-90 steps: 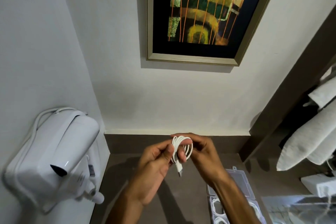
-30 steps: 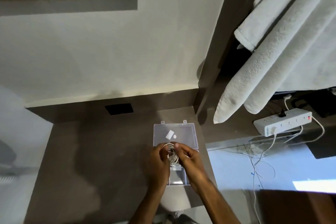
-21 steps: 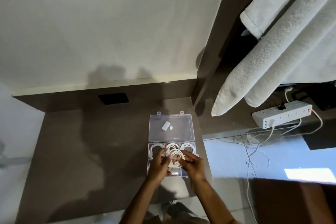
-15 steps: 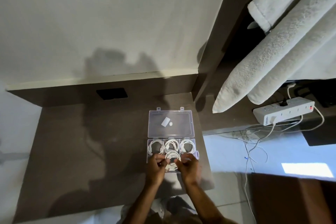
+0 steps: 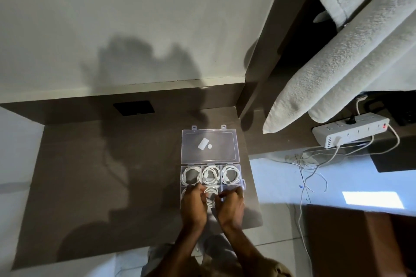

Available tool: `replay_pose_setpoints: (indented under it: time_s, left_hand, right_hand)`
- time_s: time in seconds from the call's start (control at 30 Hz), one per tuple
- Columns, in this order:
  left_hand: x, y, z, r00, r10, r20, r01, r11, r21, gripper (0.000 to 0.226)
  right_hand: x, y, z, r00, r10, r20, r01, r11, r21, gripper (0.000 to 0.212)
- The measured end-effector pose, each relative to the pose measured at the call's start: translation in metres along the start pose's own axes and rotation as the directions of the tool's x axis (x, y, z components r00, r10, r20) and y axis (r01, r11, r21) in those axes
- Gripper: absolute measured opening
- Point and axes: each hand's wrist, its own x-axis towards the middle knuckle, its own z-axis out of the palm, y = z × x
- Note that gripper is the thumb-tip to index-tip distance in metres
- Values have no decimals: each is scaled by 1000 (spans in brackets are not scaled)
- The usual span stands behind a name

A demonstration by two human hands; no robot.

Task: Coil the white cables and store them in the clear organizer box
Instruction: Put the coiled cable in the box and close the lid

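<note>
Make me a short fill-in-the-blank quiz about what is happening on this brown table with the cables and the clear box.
1. The clear plastic organizer box lies with its hinged lid ____.
2. Each of the ____ compartments in the box's far row holds one coiled white cable.
3. The left hand and right hand press another white coil into the ____ compartment of the near row.
4. The white power strip lies to the ____ of the box.

Missing words: open; three; middle; right

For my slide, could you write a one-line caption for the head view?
Both hands press a coiled white cable into the clear organizer box, front middle compartment.
</note>
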Motion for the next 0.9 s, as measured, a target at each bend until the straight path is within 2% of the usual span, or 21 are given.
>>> replay_pose_setpoints:
  time_s: [0.07, 0.13, 0.2, 0.27, 0.33, 0.43, 0.6, 0.77, 0.83, 0.9]
  left_hand:
    - [0, -2, 4, 1000, 3, 7, -3, 1000, 21, 19]
    - [0, -2, 6, 997, 34, 76, -39, 997, 69, 21]
    - [-1, -5, 6, 995, 86, 49, -91, 992, 93, 22]
    - [-2, -8, 2, 988, 142, 63, -145, 988, 47, 11]
    - [-1, -16, -1, 971, 199, 132, -202, 979, 4, 7]
    - [-3, -24, -6, 937, 253, 239, -269, 962, 36, 19]
    - [-5, -20, -2, 946, 267, 182, -295, 943, 153, 24]
    - [-1, -13, 4, 957, 270, 104, -285, 941, 183, 31]
    - [-1, -14, 10, 973, 214, 86, -224, 965, 135, 32]
    - [1, -13, 14, 972, 212, 98, -229, 948, 221, 26]
  right_hand:
    - [0, 3, 3, 1000, -2, 31, 3, 1000, -25, 22]
    - [-1, 4, 5, 999, -27, 44, 28, 999, -30, 21]
    - [-2, 7, 7, 997, -47, 63, 49, 999, -21, 19]
    - [-4, 11, 7, 994, -60, 92, 61, 998, -7, 19]
    - [-4, 16, 7, 990, -72, 120, 73, 997, -4, 23]
    - [-5, 24, 5, 987, -112, 114, 111, 994, 16, 30]
    - [-8, 34, 0, 969, -227, 93, 237, 965, -112, 40]
    - [-2, 40, -3, 931, -311, 189, 346, 918, -192, 46]
    - [1, 39, -4, 926, -317, 205, 357, 910, -210, 44]
    - [5, 34, -6, 935, -293, 202, 336, 913, -232, 42]
